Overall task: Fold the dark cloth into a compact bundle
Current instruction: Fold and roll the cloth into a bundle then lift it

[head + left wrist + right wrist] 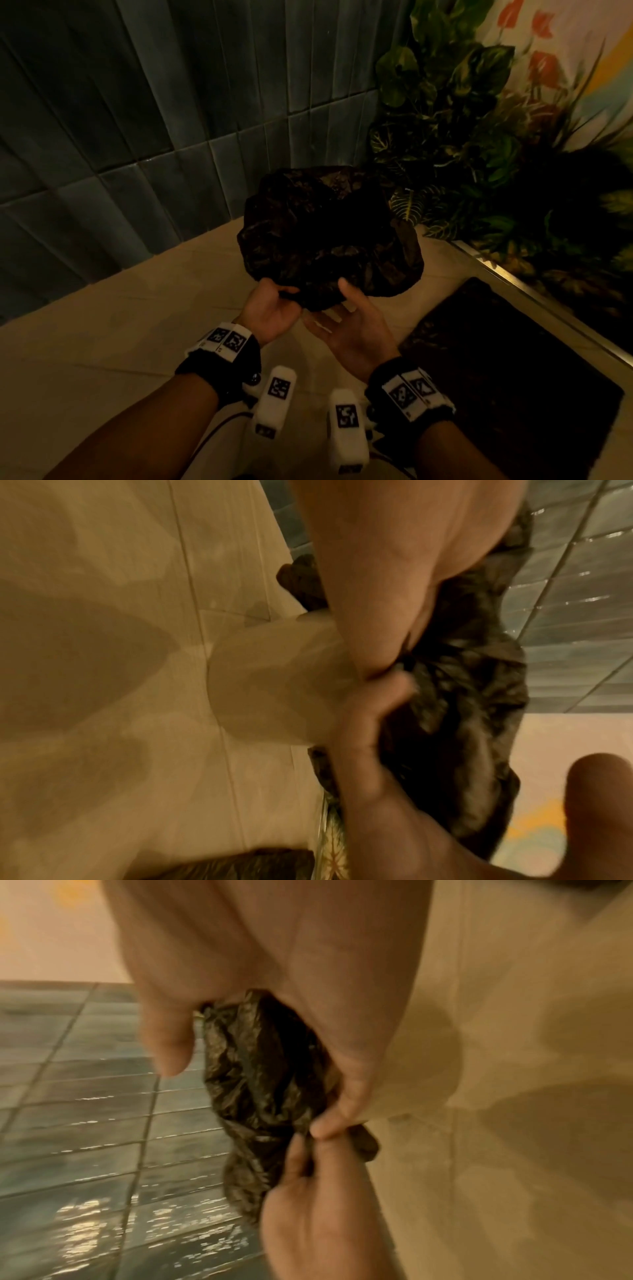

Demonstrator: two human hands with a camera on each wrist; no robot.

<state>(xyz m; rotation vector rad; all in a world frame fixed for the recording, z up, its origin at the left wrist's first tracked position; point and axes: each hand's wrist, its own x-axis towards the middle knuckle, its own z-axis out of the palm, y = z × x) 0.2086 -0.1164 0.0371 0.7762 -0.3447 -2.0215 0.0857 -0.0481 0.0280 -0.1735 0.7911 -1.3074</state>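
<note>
The dark patterned cloth [329, 233] is bunched into a loose rounded bundle and held up above the beige tiled surface [120, 325]. Both hands hold its near lower edge, palms turned up. My left hand [277, 298] pinches a fold of the cloth [263, 1069] between thumb and fingers. My right hand [346, 305] cups the bundle from below, fingers curled under it and thumb raised against its near side. In the left wrist view the cloth [462, 696] is squeezed between the two hands. The fingertips of both hands are hidden beneath the fabric.
A dark mat [507, 377] lies flat to the right. Leafy plants [462, 154] fill the back right corner behind a metal edge strip [513, 274]. A grey-green tiled wall [137, 120] rises behind the bundle. A flower-painted wall [565, 51] is at top right.
</note>
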